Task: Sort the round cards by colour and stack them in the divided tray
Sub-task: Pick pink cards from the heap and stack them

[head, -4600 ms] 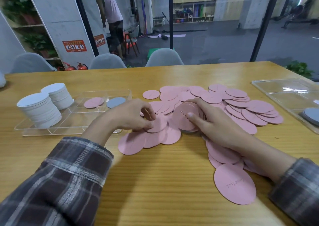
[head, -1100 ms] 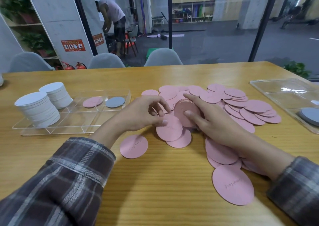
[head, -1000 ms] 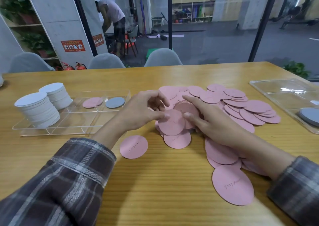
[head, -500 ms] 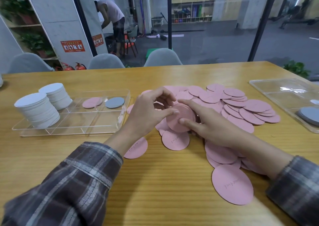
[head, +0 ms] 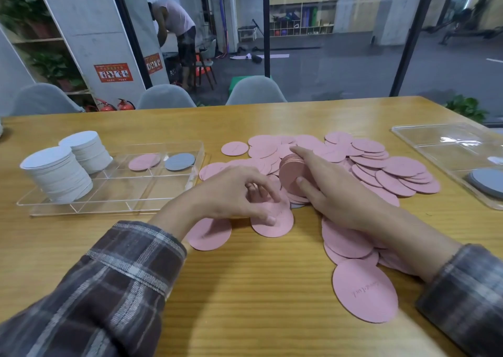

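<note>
1. Over on the far left of the bench (head: 258, 316), two stacks of white cards (head: 58, 175) stand in the left end of the divided tray (head: 141, 193). The walls are clear, so the exact compartments are hard to make out.
2. Back row of that tray has one pink card (head: 144, 162) and one grey card (head: 179, 161), lying flat in neighbouring compartments.
3. Left hand (head: 231, 193) sits low just right of the tray, with fingers curled and thumb tip down on a loose pink disc (head: 277, 222). Honestly can't tell if it's pinching it or only touching. Its wrist covers the top of another pink disc (head: 209, 235).
4. Right hand (head: 334, 190) is grasping a bundle of pink cards (head: 291, 171) stood on edge, thumb on the near face and fingers over the top. The bundle's lower edge is lost among the cards beneath.
5. Behind and right of the hands, the pink pile (head: 381, 166) sprawls in overlapping layers, and the right forearm hides a chunk of it.
6. Nearest the camera is a big pink card (head: 364, 294) with faint lettering, unreadable.
7. At the far right, a second clear tray (head: 449, 149) is cut off by the frame edge, and so are the grey cards (head: 487, 179) in it.
8. Across the back are grey chairs (head: 166, 96) at the bench, then glass with a person (head: 177, 29) bent over beyond it.
</note>
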A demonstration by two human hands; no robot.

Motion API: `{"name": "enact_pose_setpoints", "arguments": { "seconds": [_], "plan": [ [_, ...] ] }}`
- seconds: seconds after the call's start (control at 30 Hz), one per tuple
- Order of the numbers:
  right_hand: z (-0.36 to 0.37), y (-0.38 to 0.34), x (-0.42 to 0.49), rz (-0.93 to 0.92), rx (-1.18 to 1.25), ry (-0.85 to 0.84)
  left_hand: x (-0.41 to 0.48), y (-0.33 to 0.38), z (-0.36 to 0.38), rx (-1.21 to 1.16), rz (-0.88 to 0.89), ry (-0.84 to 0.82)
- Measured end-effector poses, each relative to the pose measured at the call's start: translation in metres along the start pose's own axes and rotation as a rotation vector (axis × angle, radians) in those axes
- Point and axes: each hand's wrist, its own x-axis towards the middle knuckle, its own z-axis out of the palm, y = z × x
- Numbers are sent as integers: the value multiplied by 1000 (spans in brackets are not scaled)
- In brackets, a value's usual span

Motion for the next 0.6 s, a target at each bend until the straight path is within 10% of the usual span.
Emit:
{"name": "enact_pose_setpoints", "arguments": {
  "seconds": [0.6],
  "plan": [
    [1, -10, -3, 142, 484, -8, 8, -2, -1, -414, -45, 373]
  ]
}}
